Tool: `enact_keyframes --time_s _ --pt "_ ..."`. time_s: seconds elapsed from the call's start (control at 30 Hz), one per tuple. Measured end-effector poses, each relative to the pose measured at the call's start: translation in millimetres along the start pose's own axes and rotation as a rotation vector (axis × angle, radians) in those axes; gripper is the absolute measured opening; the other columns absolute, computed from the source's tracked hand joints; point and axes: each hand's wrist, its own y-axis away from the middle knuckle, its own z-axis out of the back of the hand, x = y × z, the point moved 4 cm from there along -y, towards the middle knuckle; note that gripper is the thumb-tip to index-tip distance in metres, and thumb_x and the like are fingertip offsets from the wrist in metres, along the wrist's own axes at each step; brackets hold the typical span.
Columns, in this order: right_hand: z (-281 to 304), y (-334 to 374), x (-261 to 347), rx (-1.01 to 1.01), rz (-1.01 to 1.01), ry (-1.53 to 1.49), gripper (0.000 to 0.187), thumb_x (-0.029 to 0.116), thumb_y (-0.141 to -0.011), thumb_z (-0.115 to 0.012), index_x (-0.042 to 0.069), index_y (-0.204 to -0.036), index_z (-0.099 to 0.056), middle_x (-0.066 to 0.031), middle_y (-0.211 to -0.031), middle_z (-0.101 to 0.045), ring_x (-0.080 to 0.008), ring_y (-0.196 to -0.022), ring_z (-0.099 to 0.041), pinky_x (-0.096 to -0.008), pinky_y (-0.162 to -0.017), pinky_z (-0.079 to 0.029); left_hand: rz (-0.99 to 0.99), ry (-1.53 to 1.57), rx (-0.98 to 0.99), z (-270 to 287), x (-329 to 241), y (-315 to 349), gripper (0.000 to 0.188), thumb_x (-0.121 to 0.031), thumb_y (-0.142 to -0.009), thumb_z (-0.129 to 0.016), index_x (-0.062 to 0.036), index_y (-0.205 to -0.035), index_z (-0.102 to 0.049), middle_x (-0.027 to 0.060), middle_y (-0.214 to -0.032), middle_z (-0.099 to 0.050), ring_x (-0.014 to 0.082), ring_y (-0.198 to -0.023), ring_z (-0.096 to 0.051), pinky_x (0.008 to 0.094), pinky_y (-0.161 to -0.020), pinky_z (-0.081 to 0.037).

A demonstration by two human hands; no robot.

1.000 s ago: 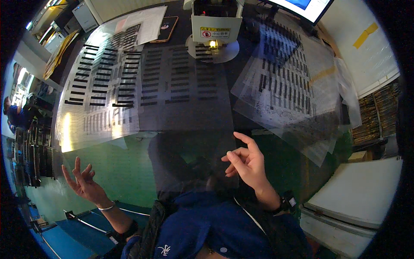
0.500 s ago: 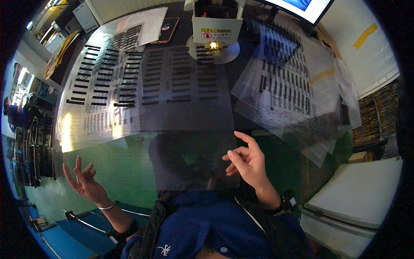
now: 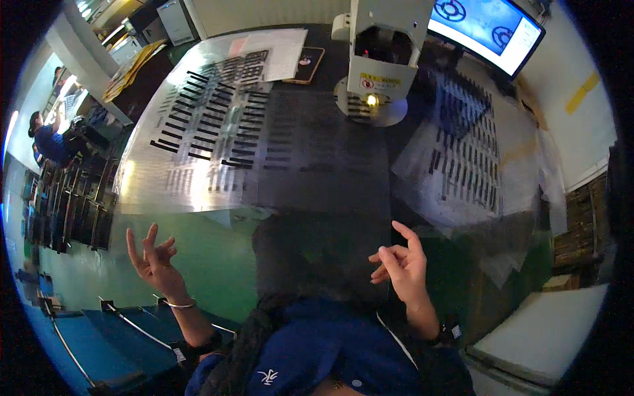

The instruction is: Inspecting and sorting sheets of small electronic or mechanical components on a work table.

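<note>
My left hand (image 3: 158, 267) hovers in front of the table edge with its fingers spread and nothing visible in them. At the right, my right hand (image 3: 406, 270) is raised, its index finger stretched out and the other fingers loosely bent; I see nothing held. Beyond my hands lies a large transparent film sheet (image 3: 198, 140), printed with rows of short black bars. Its right part looks dark over the black table. Under the head of a white machine (image 3: 383, 72), a small yellow light shines on a round plate (image 3: 389, 117).
More clear printed sheets (image 3: 465, 165) overlap at the right, hanging past the table edge. A monitor (image 3: 492, 33) with ring shapes stands behind them. A phone-like object (image 3: 309, 66) lies near the machine. A white box-like surface (image 3: 541, 330) is at lower right. Another person (image 3: 53, 138) sits far left.
The whole view has shifted, so the machine, sheets and monitor appear farther right and lower. Both hands appear slightly right and lower, with their finger poses nearly the same.
</note>
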Motion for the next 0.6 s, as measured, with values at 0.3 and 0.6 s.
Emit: enact_keyframes --time_s 0.3,0.6 --pt "-15.2 1.6 4.8 -0.035 -0.011 -0.081 0.053 0.012 -0.089 -0.054 0.005 -0.133 -0.027 -0.0171 -0.081 -0.062 -0.0185 -0.053 -0.06 -0.0309 -0.047 -0.053 0.066 0.058 -0.03 24.5 -1.7 -3.0 0.05 -0.021 -0.092 -0.051 -0.0073 -0.136 -0.032 0.0207 -0.101 -0.063 0.0195 -0.062 -0.066 0.0236 -0.049 -0.051" --pt "-63.9 2.3 15.6 0.372 -0.138 0.161 0.047 0.01 -0.089 -0.049 0.004 -0.133 -0.032 -0.0197 -0.097 -0.061 -0.0236 -0.071 -0.064 -0.0327 -0.057 -0.056 0.236 0.178 -0.178 70.6 -5.2 3.6 0.049 -0.021 -0.091 -0.051 -0.0082 -0.134 -0.032 0.0194 -0.099 -0.064 0.0215 -0.061 -0.066 0.0261 -0.05 -0.052"
